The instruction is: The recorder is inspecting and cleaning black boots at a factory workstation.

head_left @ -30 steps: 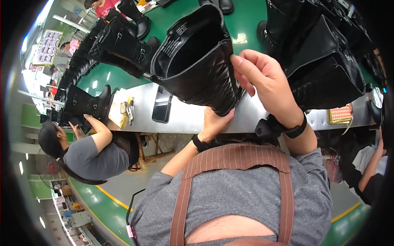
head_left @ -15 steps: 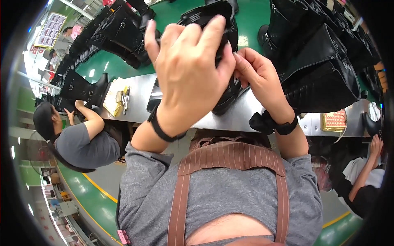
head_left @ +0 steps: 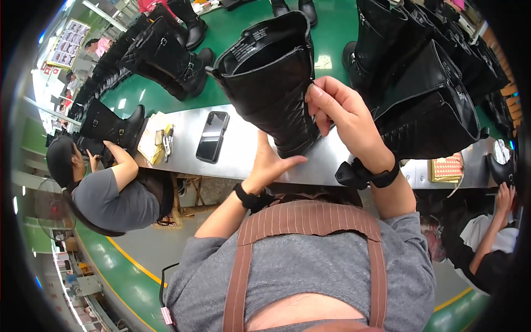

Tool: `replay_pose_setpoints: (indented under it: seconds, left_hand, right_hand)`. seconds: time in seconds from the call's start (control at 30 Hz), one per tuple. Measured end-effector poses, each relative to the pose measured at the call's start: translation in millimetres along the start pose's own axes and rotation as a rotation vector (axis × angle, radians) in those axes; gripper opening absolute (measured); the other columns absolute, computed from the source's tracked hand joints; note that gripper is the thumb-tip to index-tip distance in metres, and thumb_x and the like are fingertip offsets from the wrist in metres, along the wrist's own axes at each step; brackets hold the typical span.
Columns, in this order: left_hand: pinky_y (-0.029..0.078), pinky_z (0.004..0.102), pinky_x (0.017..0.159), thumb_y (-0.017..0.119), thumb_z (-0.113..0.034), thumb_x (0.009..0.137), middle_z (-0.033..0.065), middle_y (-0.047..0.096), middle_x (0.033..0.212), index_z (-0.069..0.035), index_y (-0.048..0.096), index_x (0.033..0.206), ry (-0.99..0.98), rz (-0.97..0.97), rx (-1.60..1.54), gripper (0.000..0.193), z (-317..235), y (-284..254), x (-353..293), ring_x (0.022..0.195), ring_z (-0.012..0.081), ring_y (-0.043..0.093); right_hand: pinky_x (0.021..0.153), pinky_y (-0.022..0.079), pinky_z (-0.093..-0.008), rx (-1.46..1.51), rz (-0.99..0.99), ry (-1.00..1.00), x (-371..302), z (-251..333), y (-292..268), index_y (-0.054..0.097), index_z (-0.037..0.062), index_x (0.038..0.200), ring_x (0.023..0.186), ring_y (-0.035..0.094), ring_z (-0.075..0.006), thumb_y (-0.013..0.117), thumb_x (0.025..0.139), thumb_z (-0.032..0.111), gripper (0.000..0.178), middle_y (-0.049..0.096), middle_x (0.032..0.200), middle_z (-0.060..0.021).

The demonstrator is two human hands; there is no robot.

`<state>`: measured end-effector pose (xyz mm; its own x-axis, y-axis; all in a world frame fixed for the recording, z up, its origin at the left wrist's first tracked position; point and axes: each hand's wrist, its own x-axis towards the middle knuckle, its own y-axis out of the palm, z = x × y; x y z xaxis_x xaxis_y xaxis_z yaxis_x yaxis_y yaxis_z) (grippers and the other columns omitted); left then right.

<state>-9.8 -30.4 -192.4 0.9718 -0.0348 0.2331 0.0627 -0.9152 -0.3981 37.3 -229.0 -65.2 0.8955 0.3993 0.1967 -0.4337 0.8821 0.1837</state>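
Observation:
A tall black boot (head_left: 271,88) with a quilted shaft stands in front of me over the metal bench edge, its wide top opening tilted toward me and its lining showing. My right hand (head_left: 345,113) is closed at the boot's right side, thumb and forefinger pinching at the edge of the shaft; whether a small zipper pull is between them I cannot tell. Low at the boot's left side is my left hand (head_left: 270,163), open, with the thumb stretched to the right. Its fingertips are partly hidden by the boot.
A black phone (head_left: 213,137) lies on the metal bench (head_left: 182,124), left of the boot. Further left are yellow papers (head_left: 152,135) with small tools. Another boot (head_left: 428,108) leans at right, near a sticker pad (head_left: 447,166). Several boots stand beyond. Co-workers sit on both sides.
My left hand has come down from the boot's opening to its lower left side and spread its thumb. The boot's top and the phone are now uncovered. My right hand stays at the boot's side.

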Motion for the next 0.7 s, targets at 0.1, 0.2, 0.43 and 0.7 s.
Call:
replay_pose_setpoints:
  seconds: [0.1,0.2,0.43,0.7]
  left_hand:
    - [0.043,0.0378,0.106,0.092,-0.020,0.066,0.0181,0.056,0.134,0.002,0.041,0.140,-0.103,0.016,-0.081,0.093,38,22,-12,0.124,0.0275,0.055]
    - [0.050,0.0343,0.097,0.085,-0.014,0.074,0.0159,0.069,0.118,0.003,0.057,0.126,-0.150,0.000,-0.152,0.061,46,33,-13,0.109,0.0232,0.066]
    - [0.051,0.0295,0.091,0.084,-0.010,0.077,0.0103,0.072,0.111,0.004,0.067,0.114,-0.128,-0.278,-0.308,0.043,24,26,-8,0.101,0.0163,0.067]
    - [0.053,0.0410,0.078,0.083,-0.037,0.076,0.0228,0.069,0.096,0.003,0.065,0.102,-0.127,-0.106,0.573,0.051,11,-11,-11,0.089,0.0375,0.067]
  right_hand:
    - [0.049,0.037,-0.0186,0.018,0.000,0.035,2,16,6,0.059,0.0020,0.088,0.053,0.048,-0.0044,0.055,0.103,0.024,0.027,0.056,0.071,0.0003]
    - [0.047,0.040,-0.0191,0.158,0.018,-0.108,0,44,5,0.064,0.0007,0.087,0.049,0.052,-0.0056,0.057,0.100,0.021,0.025,0.059,0.068,-0.0023]
    - [0.064,0.049,-0.0231,-0.266,0.108,-0.250,-29,41,4,0.062,-0.0008,0.115,0.069,0.062,-0.0100,0.054,0.103,0.023,0.028,0.067,0.085,-0.0051]
    - [0.068,0.051,-0.0392,-1.186,-0.064,0.628,-153,-11,-81,0.069,0.0034,0.083,0.074,0.067,-0.0312,0.070,0.086,0.045,0.042,0.068,0.073,-0.0127]
